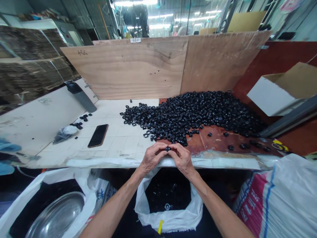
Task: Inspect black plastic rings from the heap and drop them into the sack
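Between the fingertips of both hands is a small black ring-shaped part (167,148), partly covered by the fingers. My left hand (154,156) pinches it from the left, and my right hand (182,158) pinches it from the right. Both hands are above the table's front edge. Just beyond them spreads a big pile of similar black parts (198,110), tallest toward the back right. Below my hands an open white sack (170,219) hangs at the table front, with dark contents and one lighter ring showing inside.
A phone (98,136) and a dark bottle (81,97) are on the table's left. Plywood boards (138,67) wall the back. A white box (274,94) and metal bar stand right. Sacks flank me, the left one holding a metal bowl (58,216), the right one (292,198) bulging.
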`<state>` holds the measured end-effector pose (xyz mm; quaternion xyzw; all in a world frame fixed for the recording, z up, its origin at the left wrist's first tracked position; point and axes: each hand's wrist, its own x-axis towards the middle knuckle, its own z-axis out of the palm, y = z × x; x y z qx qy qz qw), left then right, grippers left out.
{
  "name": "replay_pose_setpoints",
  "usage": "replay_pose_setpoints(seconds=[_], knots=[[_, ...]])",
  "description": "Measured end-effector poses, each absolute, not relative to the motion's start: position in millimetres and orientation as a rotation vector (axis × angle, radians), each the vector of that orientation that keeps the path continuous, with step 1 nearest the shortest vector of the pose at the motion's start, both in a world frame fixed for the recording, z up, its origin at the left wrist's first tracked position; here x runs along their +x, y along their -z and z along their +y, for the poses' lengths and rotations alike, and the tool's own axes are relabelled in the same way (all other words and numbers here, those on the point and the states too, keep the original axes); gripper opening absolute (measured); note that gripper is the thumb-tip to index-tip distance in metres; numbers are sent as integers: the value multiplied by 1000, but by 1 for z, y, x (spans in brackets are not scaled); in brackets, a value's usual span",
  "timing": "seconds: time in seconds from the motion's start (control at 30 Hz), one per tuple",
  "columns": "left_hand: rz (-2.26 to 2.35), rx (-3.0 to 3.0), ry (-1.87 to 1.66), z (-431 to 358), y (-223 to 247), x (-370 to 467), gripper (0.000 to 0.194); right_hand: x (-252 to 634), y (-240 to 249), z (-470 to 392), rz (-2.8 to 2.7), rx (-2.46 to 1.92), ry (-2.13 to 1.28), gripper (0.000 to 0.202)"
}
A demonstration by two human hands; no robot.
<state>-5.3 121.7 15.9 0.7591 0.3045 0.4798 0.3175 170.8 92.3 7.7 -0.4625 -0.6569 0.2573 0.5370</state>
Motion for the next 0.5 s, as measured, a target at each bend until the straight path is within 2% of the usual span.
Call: replay_pose_setpoints(seconds=[0.07, 0.33, 0.5], knots=[[792, 2025, -1270, 121, -14, -5, 18, 170, -8, 92, -1624, -1131, -559, 15], [839, 2035, -1310, 122, -14, -5, 16, 162, -4, 98, -1756, -1244, -315, 35], [835, 1993, -1272, 122, -17, -5, 19, 162, -9, 96, -1579, -1244, -554, 21]])
